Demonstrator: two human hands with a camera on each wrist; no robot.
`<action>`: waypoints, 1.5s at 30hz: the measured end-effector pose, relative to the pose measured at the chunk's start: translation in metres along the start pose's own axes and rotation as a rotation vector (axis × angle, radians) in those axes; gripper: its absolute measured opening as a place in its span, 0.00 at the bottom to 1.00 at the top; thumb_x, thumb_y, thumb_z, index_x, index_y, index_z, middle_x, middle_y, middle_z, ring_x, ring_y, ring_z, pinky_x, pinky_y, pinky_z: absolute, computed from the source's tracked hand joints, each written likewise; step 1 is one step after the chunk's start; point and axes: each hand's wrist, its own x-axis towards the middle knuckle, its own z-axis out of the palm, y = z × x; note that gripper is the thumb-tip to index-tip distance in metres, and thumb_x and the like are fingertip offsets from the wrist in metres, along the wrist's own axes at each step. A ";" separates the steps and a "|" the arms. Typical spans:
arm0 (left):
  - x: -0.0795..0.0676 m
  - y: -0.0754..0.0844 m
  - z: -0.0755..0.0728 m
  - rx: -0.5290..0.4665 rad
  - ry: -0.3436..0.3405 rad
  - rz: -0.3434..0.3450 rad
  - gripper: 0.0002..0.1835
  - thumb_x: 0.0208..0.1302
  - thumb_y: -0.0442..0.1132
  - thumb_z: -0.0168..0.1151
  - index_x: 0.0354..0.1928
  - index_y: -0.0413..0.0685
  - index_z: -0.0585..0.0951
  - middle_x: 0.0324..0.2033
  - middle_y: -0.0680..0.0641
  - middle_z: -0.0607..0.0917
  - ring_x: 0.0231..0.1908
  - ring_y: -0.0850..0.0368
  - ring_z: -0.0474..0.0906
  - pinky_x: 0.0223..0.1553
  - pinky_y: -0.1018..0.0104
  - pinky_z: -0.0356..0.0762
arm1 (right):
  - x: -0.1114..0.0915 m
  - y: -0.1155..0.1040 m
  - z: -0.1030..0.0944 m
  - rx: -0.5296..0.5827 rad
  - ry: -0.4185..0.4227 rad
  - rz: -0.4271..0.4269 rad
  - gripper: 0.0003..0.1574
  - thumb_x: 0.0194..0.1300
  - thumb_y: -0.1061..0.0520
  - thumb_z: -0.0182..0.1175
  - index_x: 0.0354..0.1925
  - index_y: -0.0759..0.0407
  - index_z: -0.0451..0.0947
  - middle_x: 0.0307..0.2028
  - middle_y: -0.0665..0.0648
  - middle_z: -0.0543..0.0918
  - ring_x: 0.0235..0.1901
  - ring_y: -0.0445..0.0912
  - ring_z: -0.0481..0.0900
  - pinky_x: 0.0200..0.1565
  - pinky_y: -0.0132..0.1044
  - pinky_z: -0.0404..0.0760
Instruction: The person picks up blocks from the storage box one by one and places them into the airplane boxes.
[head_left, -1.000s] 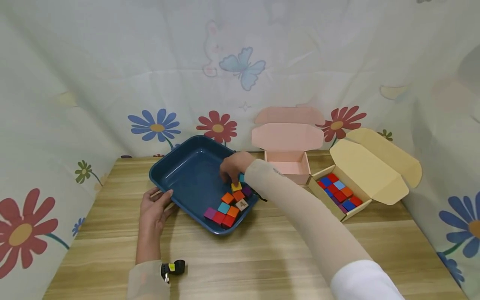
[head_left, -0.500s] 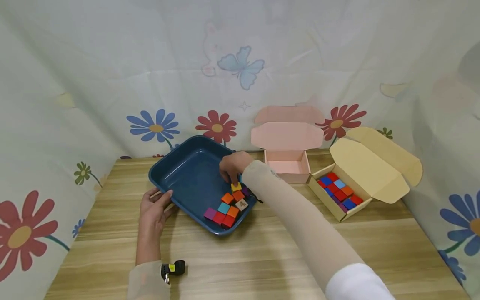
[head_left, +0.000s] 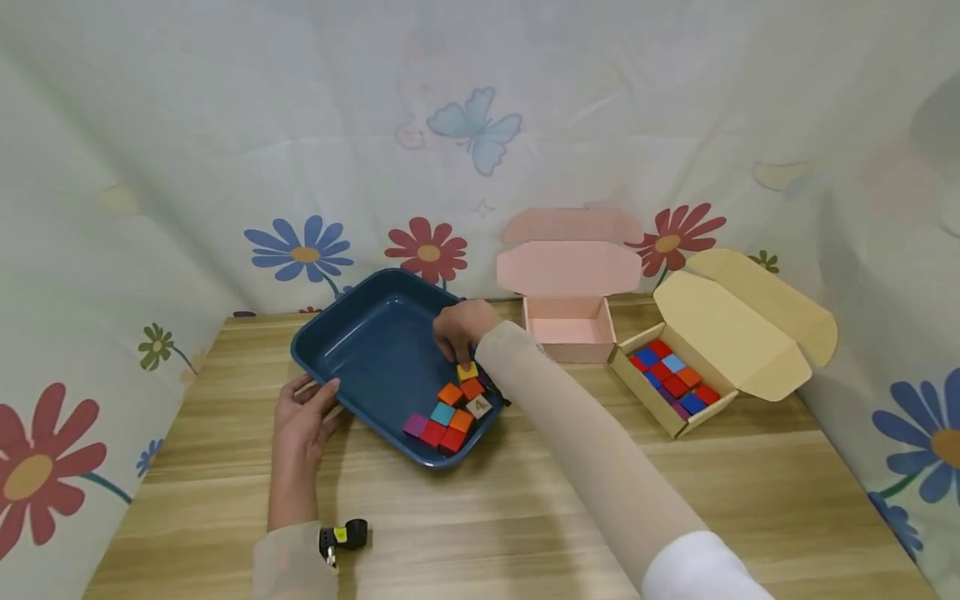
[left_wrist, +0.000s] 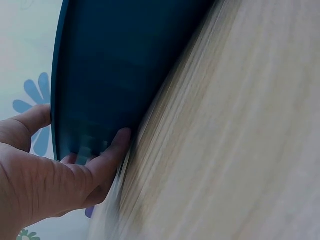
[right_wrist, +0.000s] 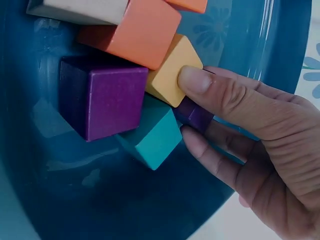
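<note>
A deep blue tray (head_left: 367, 350) sits at an angle on the wooden table. Its left side is held by my left hand (head_left: 300, 421), thumb on the rim and fingers against the outer wall in the left wrist view. Inside the tray, my right hand (head_left: 463, 327) pinches a yellow block (right_wrist: 172, 72), thumb on its face. A dark purple block (right_wrist: 195, 116) shows between the fingers, beside a teal block (right_wrist: 155, 137) and a larger purple block (right_wrist: 102, 100). An orange block (right_wrist: 147, 32) lies against the yellow one. Further blocks, including one marked 4 (head_left: 478, 406), fill the near corner.
An open pink box (head_left: 573, 331) stands behind, right of the tray, nothing visible inside. Next to it, an open yellow box (head_left: 651, 404) holds rows of red, blue, orange and purple blocks. A patterned cloth (head_left: 480, 200) hangs behind the table.
The head view has shifted slightly. Both hands keep their places, the right at the yellow block and the left at the tray's side.
</note>
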 end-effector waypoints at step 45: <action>0.001 -0.001 -0.001 0.000 -0.001 0.000 0.42 0.69 0.33 0.66 0.77 0.48 0.53 0.53 0.49 0.68 0.47 0.60 0.79 0.47 0.61 0.84 | -0.106 0.021 0.019 -0.124 0.358 -0.174 0.15 0.69 0.50 0.68 0.50 0.55 0.83 0.41 0.51 0.86 0.38 0.45 0.80 0.44 0.35 0.81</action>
